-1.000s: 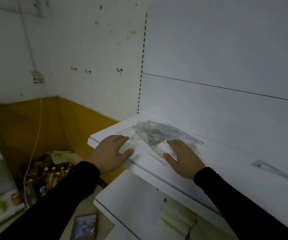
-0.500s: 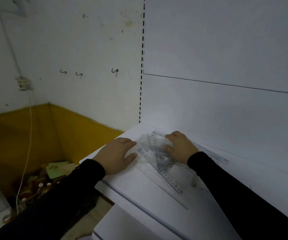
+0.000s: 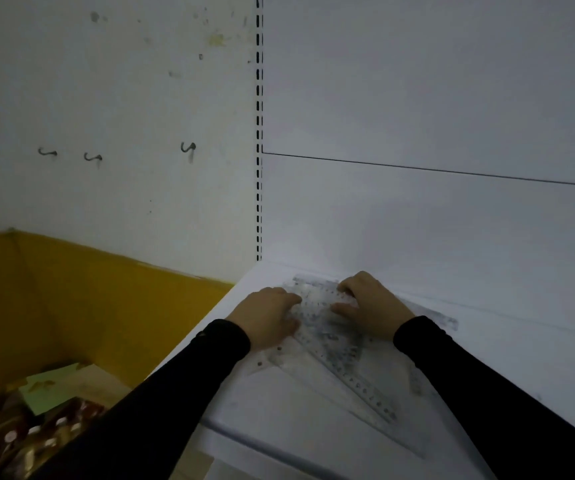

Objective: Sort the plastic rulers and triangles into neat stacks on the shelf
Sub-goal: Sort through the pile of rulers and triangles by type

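Left hand [image 3: 265,318] lies palm down on the near-left part of a loose pile of clear plastic rulers and triangles [image 3: 327,337], its fingers bent over the pile's edge; whether they grip a piece cannot be told. Right hand [image 3: 370,306] sits on the far side of the same pile, fingers curled down onto the top pieces and thumb pressing one from the side. The pile rests at the back left corner of the white shelf [image 3: 279,410], against the white back panel [image 3: 417,220]. One long ruler [image 3: 369,389] juts toward the shelf's front edge. Black sleeves cover both forearms. Left of the shelf, below a yellow wall band [image 3: 71,289], bottles and green paper lie in clutter [image 3: 29,427]. Three hooks [image 3: 92,156] hang on the stained wall.
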The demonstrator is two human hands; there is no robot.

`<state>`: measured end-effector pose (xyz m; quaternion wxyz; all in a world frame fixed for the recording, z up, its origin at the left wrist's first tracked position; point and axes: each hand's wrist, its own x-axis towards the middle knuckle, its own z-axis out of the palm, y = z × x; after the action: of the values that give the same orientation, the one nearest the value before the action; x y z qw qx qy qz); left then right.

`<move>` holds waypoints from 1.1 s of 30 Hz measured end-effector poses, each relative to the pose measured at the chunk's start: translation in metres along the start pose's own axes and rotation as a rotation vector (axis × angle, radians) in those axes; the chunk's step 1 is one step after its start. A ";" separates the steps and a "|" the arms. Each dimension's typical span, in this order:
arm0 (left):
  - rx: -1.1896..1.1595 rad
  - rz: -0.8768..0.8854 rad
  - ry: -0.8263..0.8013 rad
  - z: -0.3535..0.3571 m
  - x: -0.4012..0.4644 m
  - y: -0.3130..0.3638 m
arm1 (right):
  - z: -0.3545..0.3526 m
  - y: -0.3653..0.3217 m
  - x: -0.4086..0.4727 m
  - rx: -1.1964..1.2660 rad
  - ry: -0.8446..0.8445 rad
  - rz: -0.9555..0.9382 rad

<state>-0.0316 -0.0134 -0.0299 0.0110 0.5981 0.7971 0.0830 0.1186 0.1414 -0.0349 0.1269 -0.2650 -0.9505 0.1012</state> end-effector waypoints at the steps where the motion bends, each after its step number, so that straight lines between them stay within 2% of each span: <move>1: -0.006 0.016 -0.006 -0.002 0.002 -0.001 | -0.002 -0.002 -0.003 0.006 0.043 0.004; 6: -0.009 0.103 -0.034 -0.009 0.005 -0.011 | -0.005 -0.006 -0.026 -0.006 0.145 0.110; 14: 0.012 0.160 -0.137 -0.010 0.012 -0.017 | -0.005 -0.012 -0.051 0.009 0.206 0.252; 20: -0.018 0.165 -0.086 -0.023 0.006 -0.053 | -0.007 -0.018 -0.061 0.009 0.323 0.302; 23: -0.015 0.144 0.002 -0.033 0.002 -0.070 | -0.011 -0.026 -0.061 0.004 0.376 0.310; 26: -0.012 0.199 0.061 -0.035 -0.003 -0.064 | -0.016 -0.035 -0.061 0.011 0.414 0.313; 30: 0.139 0.273 0.171 -0.043 -0.004 -0.060 | -0.021 -0.039 -0.069 -0.020 0.439 0.314; 33: 0.201 0.242 0.238 -0.053 -0.002 -0.074 | -0.019 -0.040 -0.077 -0.033 0.431 0.343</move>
<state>-0.1075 -0.0416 0.0117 -0.1533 0.6734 0.7194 0.0741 0.1690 0.0693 -0.0213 0.3031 -0.4396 -0.8442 0.0471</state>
